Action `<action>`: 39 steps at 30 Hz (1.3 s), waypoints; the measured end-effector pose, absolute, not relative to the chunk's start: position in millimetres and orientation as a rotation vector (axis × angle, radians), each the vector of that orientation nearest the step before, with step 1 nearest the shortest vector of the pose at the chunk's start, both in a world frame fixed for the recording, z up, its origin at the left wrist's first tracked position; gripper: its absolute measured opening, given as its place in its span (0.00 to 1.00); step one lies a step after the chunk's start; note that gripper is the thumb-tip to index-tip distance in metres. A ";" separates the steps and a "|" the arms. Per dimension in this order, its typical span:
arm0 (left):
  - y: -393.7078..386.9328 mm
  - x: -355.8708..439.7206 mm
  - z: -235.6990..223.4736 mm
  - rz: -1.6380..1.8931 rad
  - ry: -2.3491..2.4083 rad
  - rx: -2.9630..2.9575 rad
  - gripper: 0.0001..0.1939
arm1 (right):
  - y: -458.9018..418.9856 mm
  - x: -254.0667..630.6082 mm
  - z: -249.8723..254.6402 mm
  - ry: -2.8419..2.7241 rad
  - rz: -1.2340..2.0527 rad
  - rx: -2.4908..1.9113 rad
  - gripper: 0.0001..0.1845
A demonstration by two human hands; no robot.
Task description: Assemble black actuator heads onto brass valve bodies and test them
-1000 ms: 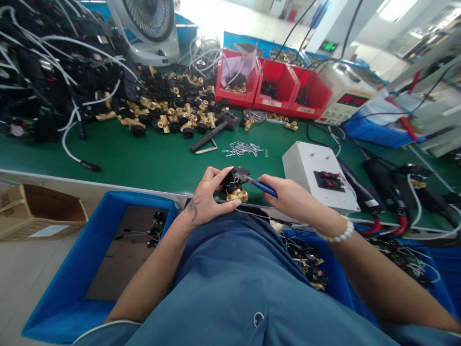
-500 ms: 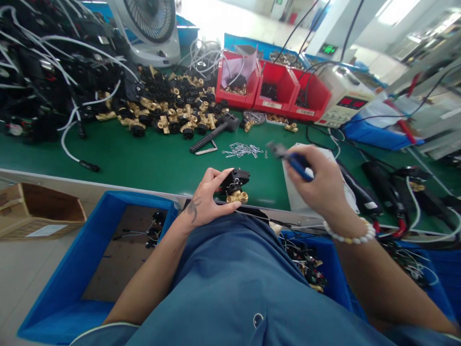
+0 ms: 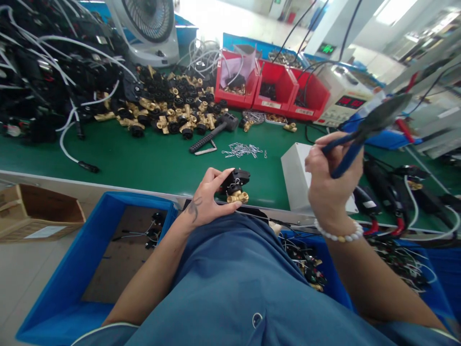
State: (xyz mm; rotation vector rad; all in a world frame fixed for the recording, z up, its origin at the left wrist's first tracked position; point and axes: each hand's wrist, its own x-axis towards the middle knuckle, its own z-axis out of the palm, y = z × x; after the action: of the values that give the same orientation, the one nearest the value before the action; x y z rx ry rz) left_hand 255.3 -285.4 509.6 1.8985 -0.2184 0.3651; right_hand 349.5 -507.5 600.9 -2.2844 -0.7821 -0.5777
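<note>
My left hand [image 3: 211, 199] is closed around a brass valve with a black plastic head [image 3: 236, 187], held at the front edge of the green table. A thin wire clip shows on the valve's black part. Raised over the right side, my right hand [image 3: 333, 180] grips blue-handled pliers [image 3: 351, 146], with their dark jaws pointing up and to the right. Past the valve lies a small pile of wire clips [image 3: 242, 150], one clip lying apart on its right. A black hammer-like tool [image 3: 216, 132] rests behind the pile.
Brass valve bodies [image 3: 187, 113] are heaped at the back. Red bins [image 3: 275, 89] stand beside a power supply [image 3: 344, 98]. A grey box [image 3: 297, 178] sits below my right hand. Blue crates [image 3: 46, 293] flank me, and a fan [image 3: 153, 33] stands behind.
My right hand has moved up and to the right with the pliers, whose jaws have swung from pointing left to pointing up right. My left hand and the valve have stayed in place.
</note>
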 end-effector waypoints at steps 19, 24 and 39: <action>-286.7 255.5 509.2 0.357 -0.205 1.880 0.38 | -507.6 344.7 603.2 -0.873 -0.401 -2.407 0.06; -287.1 256.5 508.8 0.377 -0.226 1.896 0.38 | -507.1 342.4 598.7 -0.836 -0.316 -2.476 0.07; -287.1 256.4 508.4 0.357 -0.198 1.877 0.38 | -507.6 341.6 599.3 -1.074 0.046 -2.627 0.11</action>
State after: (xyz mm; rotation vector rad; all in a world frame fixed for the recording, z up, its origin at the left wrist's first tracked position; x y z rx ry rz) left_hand 256.4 -287.1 508.4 1.8772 -0.1975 0.3572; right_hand 341.6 -507.6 599.3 -2.6267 -1.0743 0.0463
